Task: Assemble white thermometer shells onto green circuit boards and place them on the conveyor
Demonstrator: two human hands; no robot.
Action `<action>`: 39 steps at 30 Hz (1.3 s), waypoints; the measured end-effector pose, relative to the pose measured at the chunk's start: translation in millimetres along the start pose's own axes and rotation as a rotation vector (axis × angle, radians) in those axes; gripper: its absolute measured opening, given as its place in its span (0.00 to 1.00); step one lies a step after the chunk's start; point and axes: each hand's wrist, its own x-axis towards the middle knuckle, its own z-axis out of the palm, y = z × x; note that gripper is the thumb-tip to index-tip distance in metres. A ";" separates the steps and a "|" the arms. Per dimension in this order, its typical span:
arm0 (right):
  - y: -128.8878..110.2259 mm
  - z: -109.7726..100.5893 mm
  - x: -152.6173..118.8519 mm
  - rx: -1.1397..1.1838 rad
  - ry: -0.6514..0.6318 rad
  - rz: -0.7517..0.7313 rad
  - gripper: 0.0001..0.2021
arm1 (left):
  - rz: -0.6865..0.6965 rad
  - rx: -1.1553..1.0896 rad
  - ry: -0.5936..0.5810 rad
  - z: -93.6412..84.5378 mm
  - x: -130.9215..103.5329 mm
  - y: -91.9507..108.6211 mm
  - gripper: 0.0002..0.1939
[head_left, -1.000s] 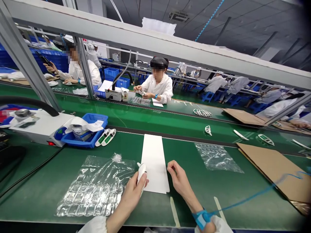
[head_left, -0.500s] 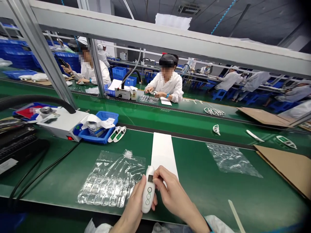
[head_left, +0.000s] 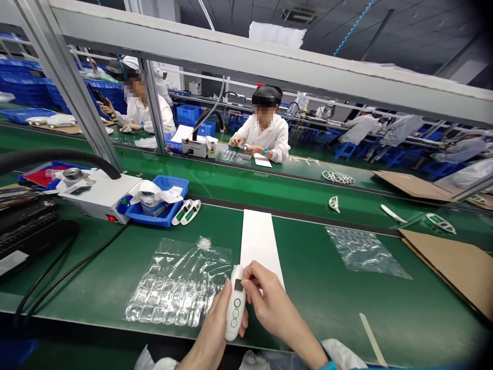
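Observation:
A white handheld device (head_left: 234,321) stands tilted in my left hand (head_left: 212,322), with its dark little screen and several round buttons facing me. The fingers of that hand wrap round it from the left and behind. My right hand (head_left: 271,303) has thumb and forefinger pinched at the right edge of the screen; whatever lies between the fingertips is too small to tell. Behind the hands lies a white paper strip (head_left: 257,234) on the green bench. To the left is a clear plastic sheet (head_left: 173,293) with rows of small clear rectangular pieces.
A blue tray (head_left: 157,218) and two white housings with green boards (head_left: 190,211) sit at left, beside a white box-shaped machine (head_left: 102,198). More clear film (head_left: 364,252) and cardboard (head_left: 450,262) lie at right. Beyond the green conveyor (head_left: 292,192) a co-worker (head_left: 264,136) handles a similar part.
Loose white parts on the conveyor have shifted to the left. My right fingertips have moved slightly onto the screen's edge. My left hand keeps its hold on the device.

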 end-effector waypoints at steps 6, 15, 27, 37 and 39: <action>0.4 2.4 -0.2 -0.003 -0.009 0.014 0.08 | 0.051 0.036 -0.019 0.3 -2.2 0.4 0.23; 2.5 6.4 -1.9 0.006 -0.004 0.041 0.07 | 0.163 0.181 -0.067 0.3 -1.3 -0.7 0.21; 3.6 10.5 -3.6 0.264 0.057 0.053 0.07 | 0.132 0.230 0.080 -7.2 4.2 -14.6 0.26; 18.3 24.8 11.8 0.613 0.010 0.083 0.15 | 0.075 0.267 -0.036 -20.7 7.6 -10.7 0.31; 19.5 23.2 15.0 0.641 -0.035 0.122 0.14 | 0.074 0.293 -0.045 -22.7 7.1 -10.5 0.31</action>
